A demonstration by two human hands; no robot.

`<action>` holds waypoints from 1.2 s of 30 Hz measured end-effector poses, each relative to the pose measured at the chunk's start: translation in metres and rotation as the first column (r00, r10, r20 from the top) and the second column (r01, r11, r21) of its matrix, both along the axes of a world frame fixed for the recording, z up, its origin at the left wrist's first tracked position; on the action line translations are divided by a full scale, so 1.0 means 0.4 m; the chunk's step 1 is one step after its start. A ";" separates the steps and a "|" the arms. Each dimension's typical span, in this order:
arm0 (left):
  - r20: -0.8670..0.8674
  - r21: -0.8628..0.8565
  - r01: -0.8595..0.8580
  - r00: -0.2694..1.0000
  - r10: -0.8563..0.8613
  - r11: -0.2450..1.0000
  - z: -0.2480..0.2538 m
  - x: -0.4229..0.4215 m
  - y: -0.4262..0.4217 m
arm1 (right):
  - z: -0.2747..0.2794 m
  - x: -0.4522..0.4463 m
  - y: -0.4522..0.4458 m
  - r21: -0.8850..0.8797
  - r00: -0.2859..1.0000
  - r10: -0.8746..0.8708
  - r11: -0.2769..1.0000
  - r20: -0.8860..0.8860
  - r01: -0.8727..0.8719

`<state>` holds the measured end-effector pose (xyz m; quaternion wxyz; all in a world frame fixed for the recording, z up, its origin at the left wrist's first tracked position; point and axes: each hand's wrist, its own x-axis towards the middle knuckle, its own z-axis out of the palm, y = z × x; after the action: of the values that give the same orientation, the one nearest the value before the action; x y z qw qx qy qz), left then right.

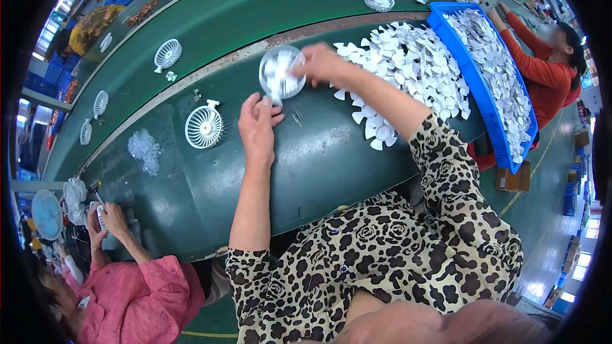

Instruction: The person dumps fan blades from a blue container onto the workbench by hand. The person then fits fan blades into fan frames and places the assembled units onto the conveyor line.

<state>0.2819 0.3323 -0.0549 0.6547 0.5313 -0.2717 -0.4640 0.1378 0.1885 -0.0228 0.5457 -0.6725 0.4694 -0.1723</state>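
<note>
My left hand (258, 129) grips the short stem of a small round fan housing (266, 83), tilted just above the green worktop. A white fan blade (278, 69) shows inside its ring, somewhat blurred. Over the ring's right side, my right hand (323, 65) has its fingertips closed at the blade's edge; motion smears the exact contact. To the left on the worktop lies another white fan housing (204, 127) with a ribbed grille. Thin metal pins (297, 118) rest just right of my left hand. A big heap of white fan blades (408, 67) spreads to the right.
A blue tray (475, 83) full of blades stands at the right, with a person in red (545, 83) behind it. Small clear parts (145, 151) lie left. A green conveyor (223, 32) carrying fan housings runs beyond. At lower left, a person in pink (140, 299) handles a part.
</note>
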 end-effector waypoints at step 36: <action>-0.108 -0.070 0.263 0.957 -0.269 0.962 0.054 0.009 0.017 | 0.031 -0.010 0.227 -0.954 0.985 0.166 0.287 -0.040 -0.087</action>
<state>0.2853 0.3391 -0.0335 0.6154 0.4438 -0.3147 -0.5704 0.1336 0.2792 -0.0103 0.0686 -0.8932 0.2028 -0.3955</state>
